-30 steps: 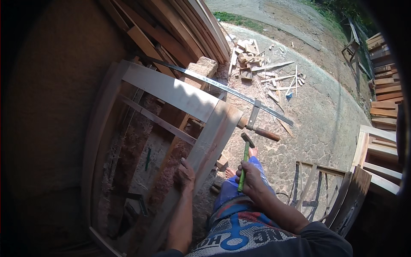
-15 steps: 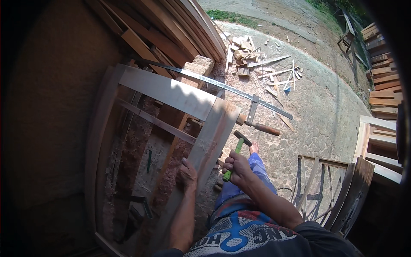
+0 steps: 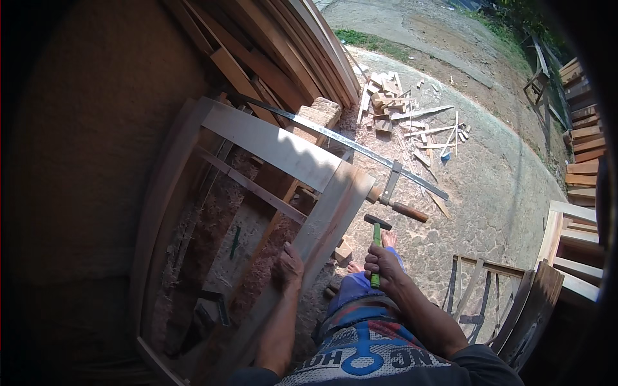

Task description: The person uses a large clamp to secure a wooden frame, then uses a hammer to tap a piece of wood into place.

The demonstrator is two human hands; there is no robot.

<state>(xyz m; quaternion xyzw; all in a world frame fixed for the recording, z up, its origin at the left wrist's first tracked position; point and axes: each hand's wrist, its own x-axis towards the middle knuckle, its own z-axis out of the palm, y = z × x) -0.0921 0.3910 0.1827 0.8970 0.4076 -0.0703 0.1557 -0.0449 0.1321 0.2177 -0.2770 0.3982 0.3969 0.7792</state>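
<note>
My right hand (image 3: 384,267) is closed round the green handle of a hammer (image 3: 376,236). It holds the hammer nearly upright, its dark head uppermost, just right of a wooden frame (image 3: 335,201) and apart from it. At the inner edge of the frame's near right rail, my left hand (image 3: 290,265) grips the wood with its thumb on top; the other fingers are mostly hidden. A long metal bar clamp (image 3: 360,147) spans the frame's far end. Its jaw presses at the right corner, and its brown wooden handle (image 3: 409,212) sticks out to the right.
Planks (image 3: 277,51) lean at the far left. Wood offcuts (image 3: 402,106) lie heaped on the concrete beyond the frame. On the right stand a slatted wooden piece (image 3: 479,265) and stacked timber (image 3: 582,138). Shavings and a green stick (image 3: 235,242) show through the frame's opening.
My right hand has moved slightly right and down, away from the frame, and the tilted hammer is now nearly upright. My left hand keeps its place on the rail. The whole view has shifted.
</note>
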